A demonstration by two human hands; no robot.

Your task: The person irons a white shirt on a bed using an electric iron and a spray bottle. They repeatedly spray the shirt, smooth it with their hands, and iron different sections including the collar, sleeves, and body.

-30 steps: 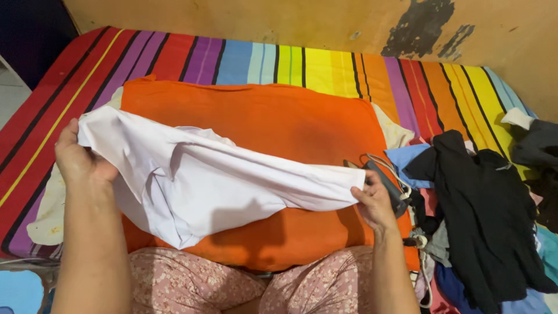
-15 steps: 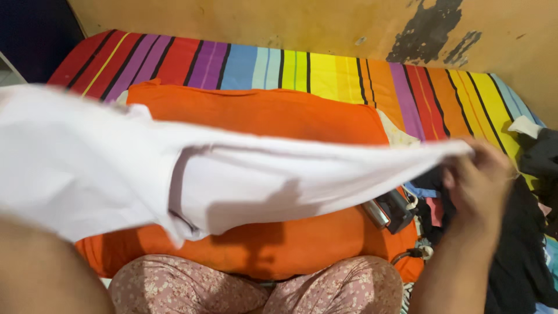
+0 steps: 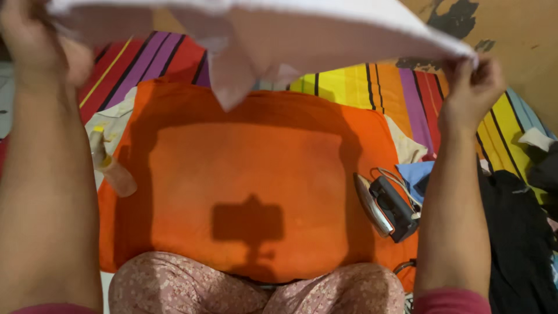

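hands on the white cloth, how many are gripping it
2. The left hand grips the white cloth at its left end, top left of the view; the right hand pinches its right corner, upper right. No other hands show.

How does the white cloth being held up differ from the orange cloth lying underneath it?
The white garment is lifted in the air, gripped by the left hand and right hand; the orange cloth lies flat on the striped bedding. The white garment hangs creased and folded, while the orange cloth is spread smooth. The orange cloth bears an iron at its edge. Both are plain, unpatterned fabric.
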